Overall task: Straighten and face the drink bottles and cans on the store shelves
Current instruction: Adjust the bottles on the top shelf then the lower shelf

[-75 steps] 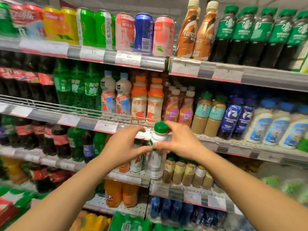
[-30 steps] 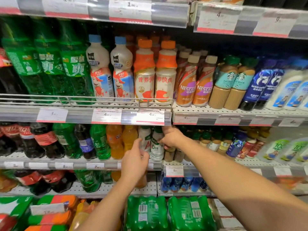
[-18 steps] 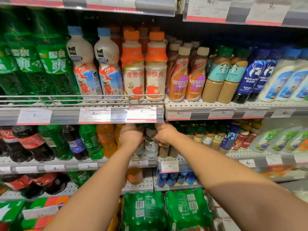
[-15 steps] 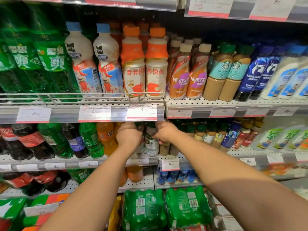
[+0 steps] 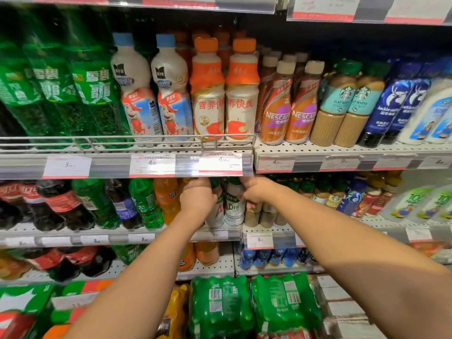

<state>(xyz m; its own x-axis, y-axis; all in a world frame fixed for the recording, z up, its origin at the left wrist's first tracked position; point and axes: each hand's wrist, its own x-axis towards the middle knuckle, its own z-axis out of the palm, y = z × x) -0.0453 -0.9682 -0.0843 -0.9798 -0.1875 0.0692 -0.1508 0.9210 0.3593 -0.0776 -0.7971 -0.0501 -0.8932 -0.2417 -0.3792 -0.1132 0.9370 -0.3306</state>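
Right now both of the person's hands are reached into the second shelf down, just under the price rail (image 5: 151,165) of the shelf above. The left hand (image 5: 197,198) is clenched round the upper part of a white bottle with a red "A" (image 5: 217,212); the knuckles face outward and cover most of that bottle, so only the lower label shows. The right hand (image 5: 254,190) pinches the neck of the neighbouring white "AD" bottle (image 5: 234,206), fingers curled over the shoulder just below its green cap. So each grip is grasping its own bottle, neither released.

The two bottles stand upright and touching at the front edge of the shelf (image 5: 220,234), between the orange soda bottles (image 5: 168,199) on the left and the small brown coffee bottles (image 5: 259,214) on the right. Their long axis runs straight up into the hands, which close on them from in front and above, so any turn would be about that vertical line. The "AD" label already looks outward; the "A" label seems turned a little aside. I judge the left hand has the bottle needing the twist, with little headroom under the rail.
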